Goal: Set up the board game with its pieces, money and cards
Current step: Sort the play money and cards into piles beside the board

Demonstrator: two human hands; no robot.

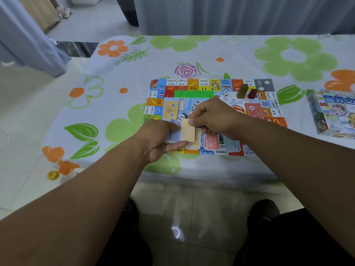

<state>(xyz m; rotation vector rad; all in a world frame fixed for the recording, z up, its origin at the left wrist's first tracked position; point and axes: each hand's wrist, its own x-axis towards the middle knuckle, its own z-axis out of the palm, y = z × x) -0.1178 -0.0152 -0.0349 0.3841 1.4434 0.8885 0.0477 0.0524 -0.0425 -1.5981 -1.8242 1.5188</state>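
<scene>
Surface: white cloth, green and orange flower print, one pink rose outline. Board: multicoloured squares. Front note: pale yellow. Back notes: blue. House row: bright green.

One board, one box, two blocks (olive, red)

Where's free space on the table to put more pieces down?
Free: tablecloth left of the board, the band beyond its far edge, a strip between board and game box. Crowded: board's near edge, where left hand and right hand hold a beige note over money piles; green pieces and blocks line its far side.
</scene>
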